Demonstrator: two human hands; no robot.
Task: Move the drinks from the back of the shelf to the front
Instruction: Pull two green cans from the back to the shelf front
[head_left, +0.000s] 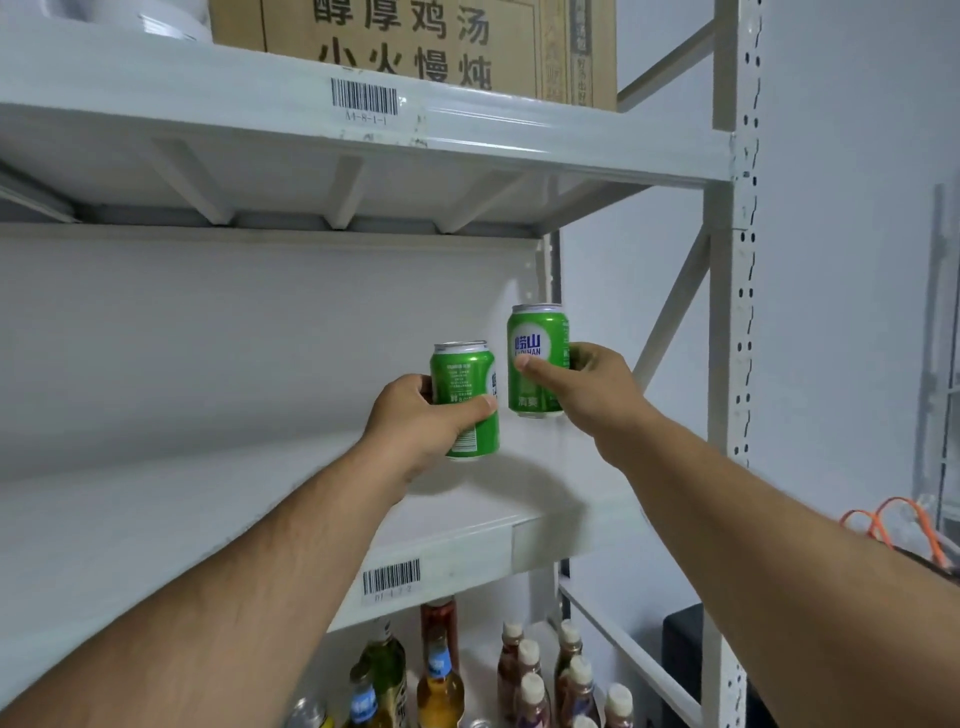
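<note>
Two green drink cans are held up over the white middle shelf (260, 499). My left hand (421, 421) grips the left can (465, 384) around its lower half, and the can is upright, a little above the shelf surface. My right hand (592, 379) grips the right can (537, 358) from its right side, thumb on the front label. That can is upright too, held higher and further back, close to the shelf's rear right corner. The two cans are apart by a small gap.
The upper shelf (467, 130) carries a printed cardboard box (415, 47). Below, the lower shelf holds several bottles (519, 670). A perforated white upright post (740, 312) stands at the right. Orange cable (893, 525) lies at far right, by the wall.
</note>
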